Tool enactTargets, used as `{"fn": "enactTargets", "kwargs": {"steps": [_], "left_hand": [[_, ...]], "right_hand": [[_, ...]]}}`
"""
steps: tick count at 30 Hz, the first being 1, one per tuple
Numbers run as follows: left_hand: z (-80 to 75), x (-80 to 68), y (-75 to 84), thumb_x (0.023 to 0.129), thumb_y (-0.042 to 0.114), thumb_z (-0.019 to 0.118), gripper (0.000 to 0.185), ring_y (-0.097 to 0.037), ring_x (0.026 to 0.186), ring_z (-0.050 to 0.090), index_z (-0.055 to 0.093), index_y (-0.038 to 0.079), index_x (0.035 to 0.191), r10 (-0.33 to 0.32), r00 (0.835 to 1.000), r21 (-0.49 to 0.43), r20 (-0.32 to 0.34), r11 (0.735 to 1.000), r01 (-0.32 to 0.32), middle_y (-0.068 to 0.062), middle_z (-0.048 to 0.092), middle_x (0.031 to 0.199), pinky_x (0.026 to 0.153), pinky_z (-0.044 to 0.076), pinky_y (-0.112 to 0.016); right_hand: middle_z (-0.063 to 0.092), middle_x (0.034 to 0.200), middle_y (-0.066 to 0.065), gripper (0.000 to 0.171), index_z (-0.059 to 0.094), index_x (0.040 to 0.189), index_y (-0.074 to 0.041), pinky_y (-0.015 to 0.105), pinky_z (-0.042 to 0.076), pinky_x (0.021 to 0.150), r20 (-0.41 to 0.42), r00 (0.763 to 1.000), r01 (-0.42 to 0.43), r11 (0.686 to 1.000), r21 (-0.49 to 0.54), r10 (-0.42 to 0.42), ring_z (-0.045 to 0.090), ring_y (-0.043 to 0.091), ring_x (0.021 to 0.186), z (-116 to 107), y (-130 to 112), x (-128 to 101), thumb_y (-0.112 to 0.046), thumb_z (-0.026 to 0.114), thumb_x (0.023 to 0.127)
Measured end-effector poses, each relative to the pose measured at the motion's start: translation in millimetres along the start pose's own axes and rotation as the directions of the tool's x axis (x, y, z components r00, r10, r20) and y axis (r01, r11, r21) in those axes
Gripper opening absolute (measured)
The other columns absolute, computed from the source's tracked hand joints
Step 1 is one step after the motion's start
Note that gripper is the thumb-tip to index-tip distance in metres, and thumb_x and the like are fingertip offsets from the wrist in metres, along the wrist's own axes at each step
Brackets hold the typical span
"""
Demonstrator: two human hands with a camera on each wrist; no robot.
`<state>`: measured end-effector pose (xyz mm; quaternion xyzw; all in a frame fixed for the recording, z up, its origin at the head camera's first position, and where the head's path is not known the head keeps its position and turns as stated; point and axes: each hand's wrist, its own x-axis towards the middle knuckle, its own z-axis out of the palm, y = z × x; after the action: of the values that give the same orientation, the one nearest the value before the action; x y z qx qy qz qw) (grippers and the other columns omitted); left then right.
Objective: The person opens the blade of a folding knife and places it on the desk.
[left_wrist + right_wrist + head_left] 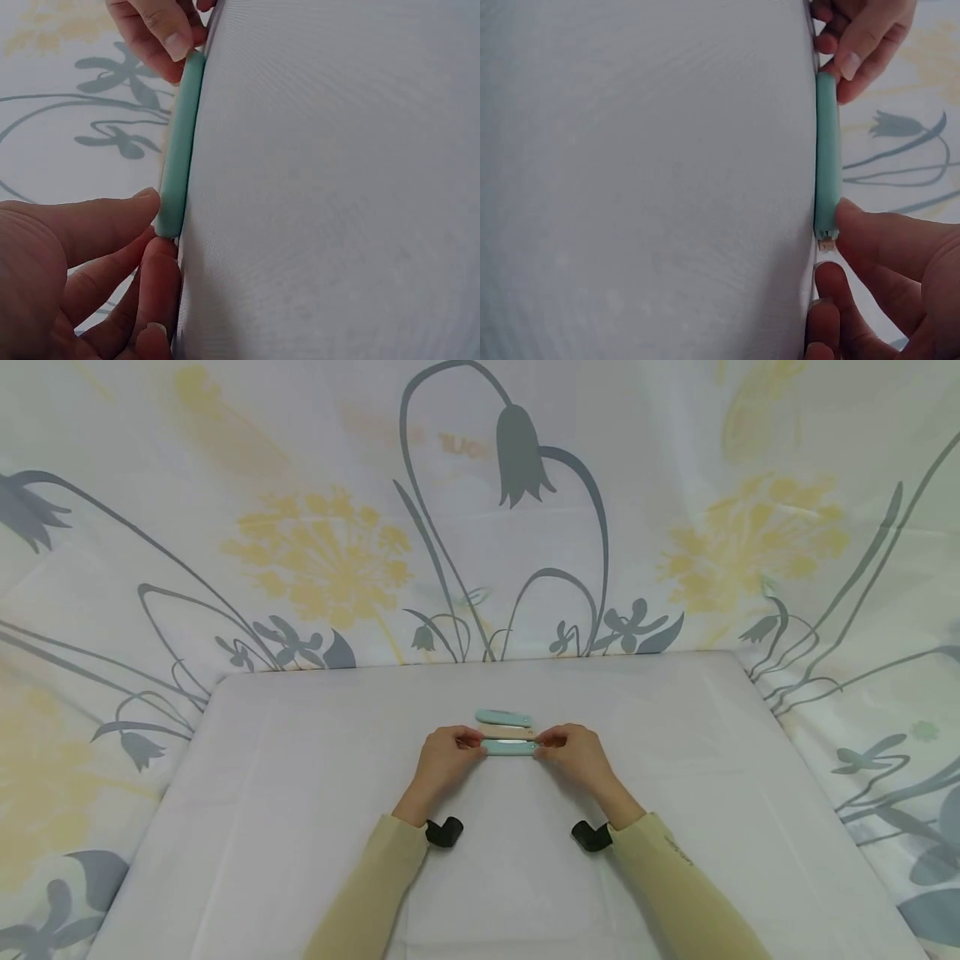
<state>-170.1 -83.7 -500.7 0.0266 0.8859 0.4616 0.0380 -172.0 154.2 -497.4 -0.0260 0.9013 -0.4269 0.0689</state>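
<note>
On the white cloth-covered table (300, 827), a slim mint-green plastic bar with a pale strip along its top (510, 747) lies crosswise, roughly in the middle of the surface and a little toward the far edge. The left hand (444, 758) pinches its left end between thumb and fingertips, and the right hand (573, 755) pinches its right end in the same way, so the two hands stand apart with the bar spanning the gap between them. In the left wrist view the thumb (97, 221) lies against the near end of the bar (178, 150) and a finger curls in below it; in the right wrist view a fingertip (877, 232) sits on the bar's (827, 150) end while another finger tucks under. Whether the bar rests on the cloth or is raised just off it cannot be told.

Just behind the bar, touching or nearly touching it, lies a tan wooden-looking stick (506, 732), and just beyond that a second, shorter mint-green rounded piece (503, 718). These three lie parallel and close together.

Open white cloth spreads wide to the left, to the right and toward the person. The far edge of the table meets a hanging floral cloth with grey stems and yellow blooms (330, 552), which also drapes down both sides. Beige sleeves (375, 893) cover both forearms, with dark wrist mounts (444, 832) beneath them.
</note>
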Motion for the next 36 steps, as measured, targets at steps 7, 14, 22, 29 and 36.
{"fn": "enactTargets", "kwargs": {"steps": [7, 14, 22, 29, 36], "left_hand": [[-0.3, -1.2, 3.5, 0.082, 0.013, 0.080, 0.018, -0.012, 0.075, 0.060, 0.077, 0.010, 0.099, -0.017, 1.000, 0.042, 0.013, 0.999, 0.016, 0.003, 0.068, 0.085, 0.071, 0.048, -0.032], [1.3, -0.8, 3.7, 0.080, 0.012, 0.082, 0.016, -0.012, 0.079, 0.062, 0.074, 0.012, 0.095, -0.010, 0.998, 0.045, 0.058, 0.999, 0.007, 0.003, 0.068, 0.088, 0.075, 0.049, -0.033], [1.5, -1.0, 3.7, 0.080, 0.010, 0.082, 0.017, -0.012, 0.077, 0.064, 0.073, 0.012, 0.094, 0.003, 0.997, 0.018, 0.082, 1.000, -0.005, 0.002, 0.069, 0.086, 0.076, 0.050, -0.034], [2.8, -1.6, 1.2, 0.080, 0.010, 0.082, 0.016, -0.011, 0.076, 0.062, 0.072, 0.013, 0.092, 0.005, 0.997, 0.023, 0.074, 1.000, -0.007, 0.004, 0.067, 0.084, 0.075, 0.050, -0.033], [1.2, -4.1, 0.9, 0.081, 0.011, 0.082, 0.018, -0.013, 0.077, 0.062, 0.073, 0.013, 0.096, 0.002, 0.998, 0.018, 0.065, 1.000, -0.003, 0.003, 0.069, 0.087, 0.074, 0.050, -0.033]], "right_hand": [[0.069, 0.097, 0.007, 0.021, 0.077, 0.103, -0.006, 0.042, 0.048, 0.082, 0.000, 1.000, 0.027, 0.999, -0.026, -0.027, 0.062, 0.023, 0.091, 2.7, 0.0, -0.2, -0.014, 0.079, 0.084], [0.068, 0.097, 0.007, 0.020, 0.074, 0.100, -0.006, 0.040, 0.047, 0.080, 0.002, 0.999, 0.032, 0.999, -0.026, -0.032, 0.060, 0.023, 0.089, -0.4, -2.1, -3.1, -0.010, 0.080, 0.082], [0.067, 0.090, 0.003, 0.017, 0.071, 0.097, -0.007, 0.036, 0.045, 0.074, 0.009, 0.999, 0.039, 0.999, -0.033, -0.039, 0.056, 0.021, 0.083, -1.0, -3.9, -6.0, -0.010, 0.079, 0.082], [0.066, 0.084, 0.003, 0.015, 0.071, 0.094, -0.006, 0.034, 0.045, 0.072, 0.003, 1.000, 0.031, 0.999, -0.019, -0.031, 0.057, 0.020, 0.079, 0.4, -5.1, -7.0, -0.009, 0.079, 0.082], [0.066, 0.082, 0.004, 0.015, 0.069, 0.091, -0.004, 0.033, 0.046, 0.070, 0.004, 1.000, 0.017, 1.000, -0.017, -0.017, 0.058, 0.019, 0.077, 1.3, -6.0, -7.8, -0.009, 0.079, 0.081]]}}
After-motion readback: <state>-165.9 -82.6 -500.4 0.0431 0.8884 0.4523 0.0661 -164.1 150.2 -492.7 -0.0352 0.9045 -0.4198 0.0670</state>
